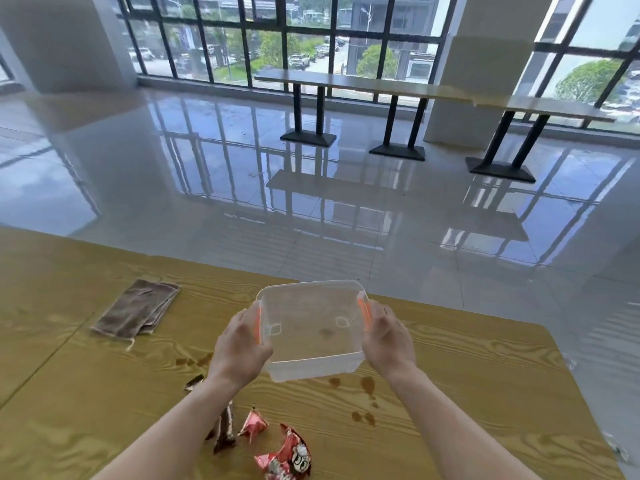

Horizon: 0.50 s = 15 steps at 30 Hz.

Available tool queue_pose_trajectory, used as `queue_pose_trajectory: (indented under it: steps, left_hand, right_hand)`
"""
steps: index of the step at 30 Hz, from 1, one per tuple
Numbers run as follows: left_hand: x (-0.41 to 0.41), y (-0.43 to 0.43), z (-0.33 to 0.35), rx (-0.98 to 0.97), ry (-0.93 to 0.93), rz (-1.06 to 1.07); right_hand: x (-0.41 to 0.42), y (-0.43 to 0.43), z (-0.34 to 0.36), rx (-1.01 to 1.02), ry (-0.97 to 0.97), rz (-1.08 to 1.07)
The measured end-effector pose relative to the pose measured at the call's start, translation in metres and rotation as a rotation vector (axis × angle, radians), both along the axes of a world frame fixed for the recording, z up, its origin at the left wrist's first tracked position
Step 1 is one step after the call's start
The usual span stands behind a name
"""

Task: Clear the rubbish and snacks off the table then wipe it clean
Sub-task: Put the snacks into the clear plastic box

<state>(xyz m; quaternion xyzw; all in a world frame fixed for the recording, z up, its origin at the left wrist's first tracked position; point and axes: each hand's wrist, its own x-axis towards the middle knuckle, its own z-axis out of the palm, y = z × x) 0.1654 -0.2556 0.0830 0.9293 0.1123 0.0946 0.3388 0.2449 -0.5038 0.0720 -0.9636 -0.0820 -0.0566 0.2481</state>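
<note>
A clear plastic box [311, 327] with orange side clips is held just above the wooden table [467, 382]. My left hand [240, 344] grips its left side and my right hand [386, 336] grips its right side. The box has nothing in it. Near the front edge lie a red snack wrapper [289, 457], a small red packet [253, 424] and a dark brown wrapper [225, 431]; another dark scrap [194, 382] shows by my left forearm. Brown spill stains [367, 386] mark the wood below the box. A folded brown cloth [138, 310] lies at the left.
The table's far edge runs just behind the box, and its right edge lies far right. Beyond is a glossy tiled floor [311, 188]. A long bench table on black legs [398, 88] stands by the windows.
</note>
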Motion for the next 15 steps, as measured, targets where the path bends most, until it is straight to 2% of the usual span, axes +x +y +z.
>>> queue_pose_trajectory:
  steps: [10,15]
  left_hand:
    - [-0.065,0.131,0.003,-0.031,-0.061,0.123]
    - [-0.106,0.204,0.000,-0.036,-0.018,0.227]
  right_hand:
    - [-0.033,0.137,0.010,0.030,-0.053,0.113]
    - [-0.055,0.217,0.006,0.026,-0.009,0.205]
